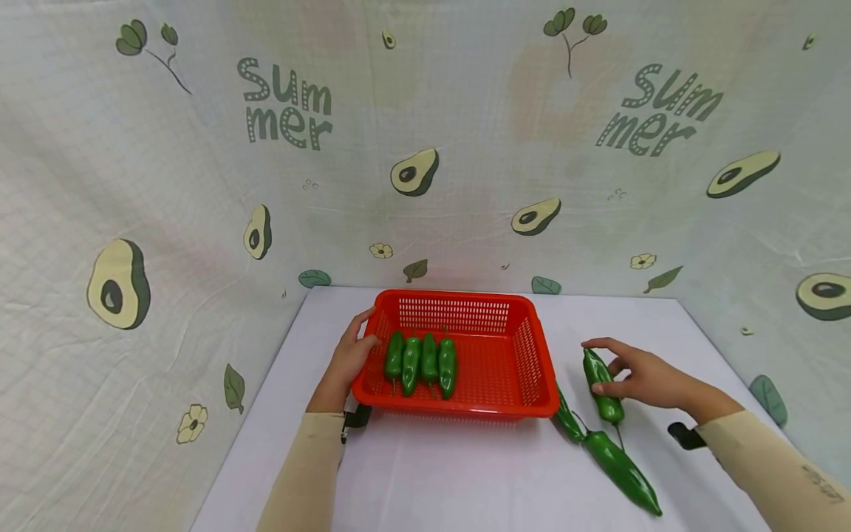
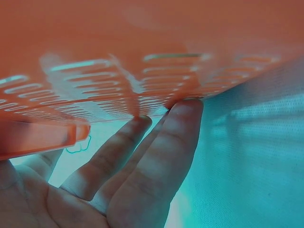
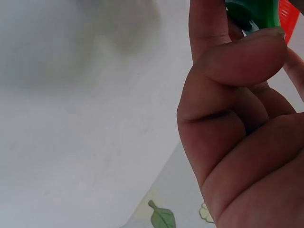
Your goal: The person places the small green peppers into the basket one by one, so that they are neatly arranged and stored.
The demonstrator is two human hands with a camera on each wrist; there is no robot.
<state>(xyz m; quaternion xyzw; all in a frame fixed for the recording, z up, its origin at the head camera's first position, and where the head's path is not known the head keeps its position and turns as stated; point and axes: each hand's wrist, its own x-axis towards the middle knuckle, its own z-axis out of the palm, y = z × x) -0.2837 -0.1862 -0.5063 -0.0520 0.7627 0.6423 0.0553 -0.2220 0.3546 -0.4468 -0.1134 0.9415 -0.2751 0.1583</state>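
A red plastic basket (image 1: 488, 373) with slotted walls stands on the table. Several green chili peppers (image 1: 411, 362) lie side by side in its left half. My left hand (image 1: 348, 360) grips the basket's left rim, thumb over the top; in the left wrist view its fingers (image 2: 156, 156) touch the slotted wall from outside. Right of the basket, my right hand (image 1: 648, 378) holds a green chili pepper (image 1: 606, 405) between thumb and fingers. The right wrist view shows only a bit of this pepper (image 3: 259, 14) behind the thumb.
Two more green chili peppers lie on the white table (image 1: 465, 480): one pepper (image 1: 623, 473) toward the front right, another pepper (image 1: 567, 423) against the basket's right side. A printed cloth (image 1: 465, 148) with avocados hangs behind and along both sides.
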